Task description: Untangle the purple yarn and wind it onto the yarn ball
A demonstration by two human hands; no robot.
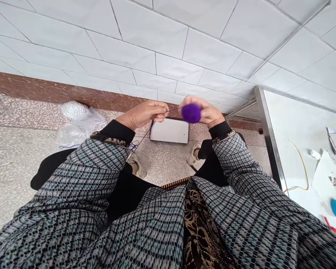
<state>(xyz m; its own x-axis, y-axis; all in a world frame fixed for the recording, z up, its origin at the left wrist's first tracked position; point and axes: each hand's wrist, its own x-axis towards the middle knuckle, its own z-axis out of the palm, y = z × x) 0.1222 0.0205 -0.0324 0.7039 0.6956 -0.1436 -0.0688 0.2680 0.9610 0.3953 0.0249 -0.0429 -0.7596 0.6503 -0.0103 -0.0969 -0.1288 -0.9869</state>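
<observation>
Pom-pom (191, 113), fuzzy purple ball, pinched in our right hand (208, 114), held up | our left hand (141, 115) pinching thin purple yarn (172, 110) running to it | flat white box (169, 130) below on speckled terrazzo floor (162, 164) | crinkled clear plastic bag (80, 129) farther left

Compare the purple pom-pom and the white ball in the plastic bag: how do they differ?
The purple pom-pom is deep purple and bare, while the white ball is white and sits in a clear plastic bag. The pom-pom is held up in the right hand, while the white ball lies on the floor. Both look roundish and soft.
</observation>
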